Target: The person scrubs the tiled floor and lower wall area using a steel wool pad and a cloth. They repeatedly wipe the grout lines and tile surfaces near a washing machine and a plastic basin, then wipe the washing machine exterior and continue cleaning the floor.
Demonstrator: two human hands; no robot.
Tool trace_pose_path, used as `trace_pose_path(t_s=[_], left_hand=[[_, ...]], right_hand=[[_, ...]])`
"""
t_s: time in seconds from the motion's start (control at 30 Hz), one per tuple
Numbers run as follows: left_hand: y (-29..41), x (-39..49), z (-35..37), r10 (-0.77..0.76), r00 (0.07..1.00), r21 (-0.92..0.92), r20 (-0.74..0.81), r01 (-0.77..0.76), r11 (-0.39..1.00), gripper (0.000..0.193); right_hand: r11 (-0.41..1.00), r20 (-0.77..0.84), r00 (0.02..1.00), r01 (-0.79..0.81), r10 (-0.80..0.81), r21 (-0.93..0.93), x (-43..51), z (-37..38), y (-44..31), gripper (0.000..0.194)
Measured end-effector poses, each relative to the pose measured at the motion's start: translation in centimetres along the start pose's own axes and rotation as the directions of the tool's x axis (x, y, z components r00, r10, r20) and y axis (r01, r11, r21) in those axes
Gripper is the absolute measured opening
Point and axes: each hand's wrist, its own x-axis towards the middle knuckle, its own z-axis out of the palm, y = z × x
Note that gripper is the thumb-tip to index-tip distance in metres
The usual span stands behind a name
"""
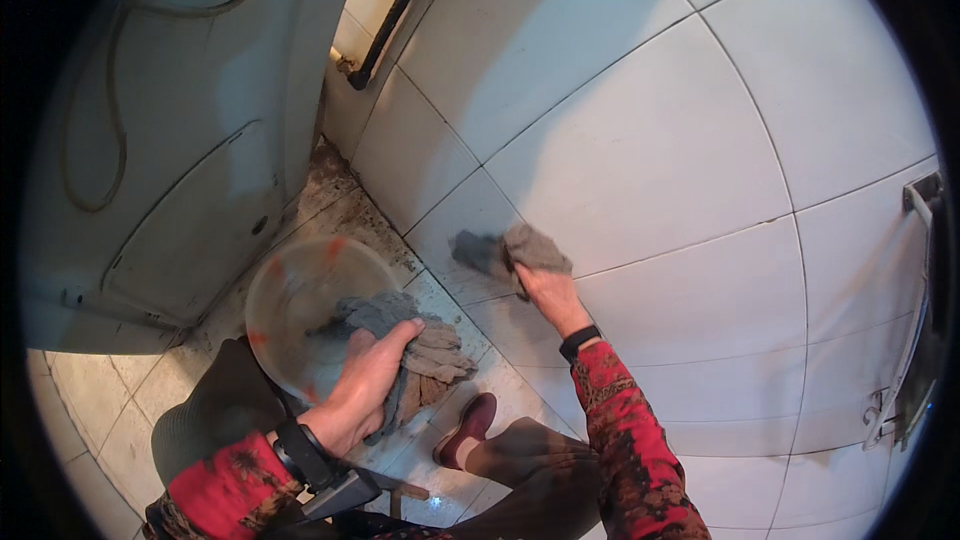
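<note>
My right hand (551, 292) presses a crumpled grey-brown cloth (536, 247) against the white tiled wall (660, 142); hand and cloth are slightly blurred. A dark shape beside that cloth is too blurred to tell as cloth or shadow. In my left hand (367, 375) is a bunched, wet-looking grey cloth (442, 352), its folds hanging below the thumb. That hand is at the near right side of a round translucent plastic basin (262, 285) with orange-red marks, and partly covers it. Murky water seems to lie in the basin.
A large white appliance (202, 120) with a looped hose (116, 112) stands at the left. Dirt stains the tiled floor (375, 240) along the wall's foot. A black pipe (397, 11) runs up the corner. A metal rack (911, 315) hangs at the right. My maroon shoe (472, 424) is below.
</note>
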Motion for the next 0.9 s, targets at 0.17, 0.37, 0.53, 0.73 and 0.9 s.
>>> trace_pose_path(t_s=[0.17, 0.37, 0.53, 0.73, 0.9], left_hand=[[-0.5, 0.0, -0.5, -0.001, 0.999, 0.012, -0.04, 0.002, 1.0, 0.072], [-2.3, 0.9, -0.3, 0.004, 1.0, 0.074, -0.015, -0.003, 0.997, 0.071], [-3.7, 1.7, 0.3, -0.139, 0.989, 0.306, 0.042, 0.12, 0.944, 0.066], [-5.3, 2.2, 1.2, -0.131, 0.975, 0.519, 0.177, 0.02, 0.854, 0.057], [-7.0, 3.3, 0.1, -0.197, 0.97, 0.394, 0.144, 0.126, 0.91, 0.044]], right_hand=[[0.968, 0.539, 0.826, -0.239, 0.164, 0.072, -9.3, 0.2, -1.4, 0.039], [0.876, 0.355, 0.872, -0.429, 0.339, 0.218, -13.4, -2.7, -2.1, 0.043], [-0.118, 0.654, 0.471, -0.753, 0.592, 0.648, -10.7, -6.6, -4.5, 0.042], [-0.883, 0.786, 0.595, -0.261, 0.171, 0.39, -7.9, -11.1, -12.1, 0.059], [-0.855, 0.671, 0.712, -0.203, 0.205, 0.477, -6.2, -10.5, -18.4, 0.061]])
